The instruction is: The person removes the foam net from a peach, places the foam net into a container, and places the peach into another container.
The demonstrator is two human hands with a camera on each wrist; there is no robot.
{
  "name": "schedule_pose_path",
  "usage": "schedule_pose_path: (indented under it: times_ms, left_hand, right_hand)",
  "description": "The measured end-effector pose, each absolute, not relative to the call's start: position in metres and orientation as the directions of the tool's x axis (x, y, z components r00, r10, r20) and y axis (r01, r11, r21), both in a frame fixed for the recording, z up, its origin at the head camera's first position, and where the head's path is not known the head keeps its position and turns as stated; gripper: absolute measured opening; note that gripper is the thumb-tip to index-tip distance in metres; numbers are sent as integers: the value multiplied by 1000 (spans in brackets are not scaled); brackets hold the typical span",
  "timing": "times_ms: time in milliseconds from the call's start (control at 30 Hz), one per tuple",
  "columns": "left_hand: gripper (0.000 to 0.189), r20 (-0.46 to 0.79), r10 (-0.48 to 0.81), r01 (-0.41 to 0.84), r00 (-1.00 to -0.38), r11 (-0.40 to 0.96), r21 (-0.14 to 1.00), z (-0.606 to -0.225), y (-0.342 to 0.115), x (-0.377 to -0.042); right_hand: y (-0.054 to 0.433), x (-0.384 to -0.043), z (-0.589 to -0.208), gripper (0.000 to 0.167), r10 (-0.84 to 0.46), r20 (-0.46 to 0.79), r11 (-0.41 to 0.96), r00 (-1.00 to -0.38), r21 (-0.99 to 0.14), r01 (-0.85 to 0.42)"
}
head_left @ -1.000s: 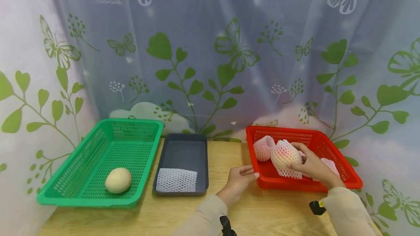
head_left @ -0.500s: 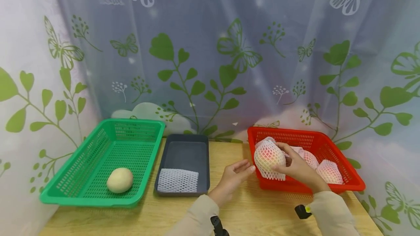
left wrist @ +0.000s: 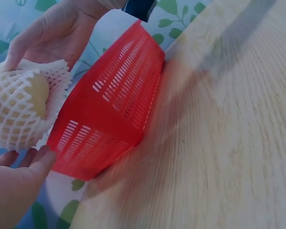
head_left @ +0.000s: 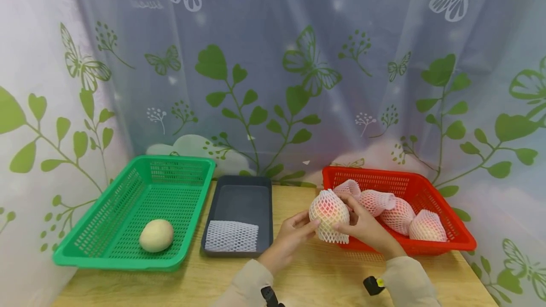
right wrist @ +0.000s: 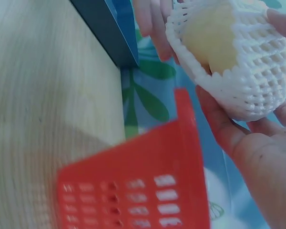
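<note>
A peach (head_left: 328, 214) in a white foam net is held up just left of the red basket. My right hand (head_left: 362, 226) grips it from the right, fingers curled behind and thumb in front. On its left side, my left hand (head_left: 290, 238) is at the net with loosely bent fingers. The right wrist view shows the net's open end, with the bare pale peach (right wrist: 212, 38) inside. In the left wrist view the left fingertips lie just under the net; whether they press on it I cannot tell.
The red basket (head_left: 458, 240) holds several netted peaches (head_left: 428, 226). A grey tray (head_left: 243, 193) with a flat white foam net (head_left: 232, 236) lies in the middle. At left, a green basket (head_left: 183, 250) contains a bare pale peach (head_left: 156, 236). A patterned curtain (head_left: 264, 60) hangs behind.
My right hand has lifted the netted peach out of the red basket and carried it left. My left hand has left the basket's rim and come up to the peach.
</note>
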State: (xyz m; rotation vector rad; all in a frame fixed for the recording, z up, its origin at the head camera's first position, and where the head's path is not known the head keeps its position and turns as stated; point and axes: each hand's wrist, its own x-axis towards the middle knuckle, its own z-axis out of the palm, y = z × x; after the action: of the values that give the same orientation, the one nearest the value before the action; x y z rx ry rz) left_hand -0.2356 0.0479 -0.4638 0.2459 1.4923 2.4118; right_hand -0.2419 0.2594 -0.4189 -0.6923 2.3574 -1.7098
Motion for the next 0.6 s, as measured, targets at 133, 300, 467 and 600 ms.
schedule_pose_path:
  times_ms: [133, 300, 467, 600]
  left_hand:
    - [60, 16, 352, -157, -936, -457, 875, -468, 40, -235]
    - [62, 15, 352, -165, -936, -475, 864, -473, 30, -232]
    - [66, 20, 337, -147, -941, -463, 874, -477, 19, -226]
    - [68, 1, 325, -150, -946, -439, 886, -481, 12, -220]
  right_hand:
    - [249, -241, -427, 71, -448, 173, 235, -877, -924, -302]
    - [238, -239, -435, 72, -455, 150, 218, -878, -937, -273]
    - [228, -236, -442, 73, -457, 122, 194, -881, -953, -233]
    - [220, -231, -449, 72, -432, 114, 208, -894, -953, -222]
